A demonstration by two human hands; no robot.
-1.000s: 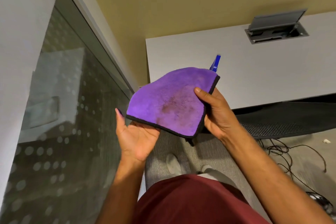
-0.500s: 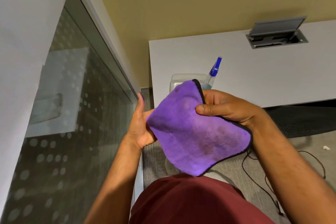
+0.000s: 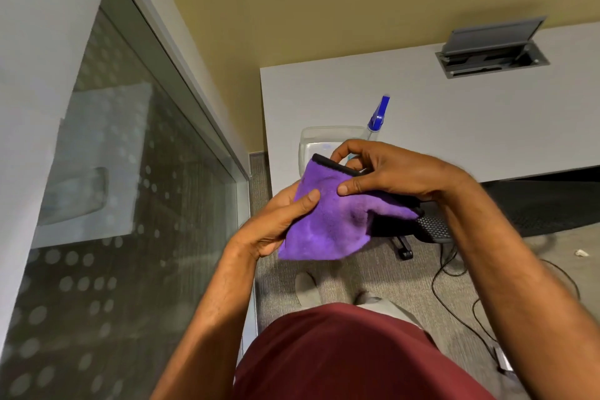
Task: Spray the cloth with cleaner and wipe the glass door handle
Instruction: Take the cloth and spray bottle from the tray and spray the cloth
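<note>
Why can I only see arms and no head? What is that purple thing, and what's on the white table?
The camera sits on the person's head and looks down, so you see what they see: their own arms, a dark red shirt and their shoes on the grey carpet. There is just this one picture from that one spot. Both hands hold a soft purple cloth with a black edge. The left hand grips its side, and the right hand pinches the top. Behind them, on the white table, stands a clear spray bottle with a blue nozzle beside a clear plastic tub. On the left is a glass wall with white dots.
</note>
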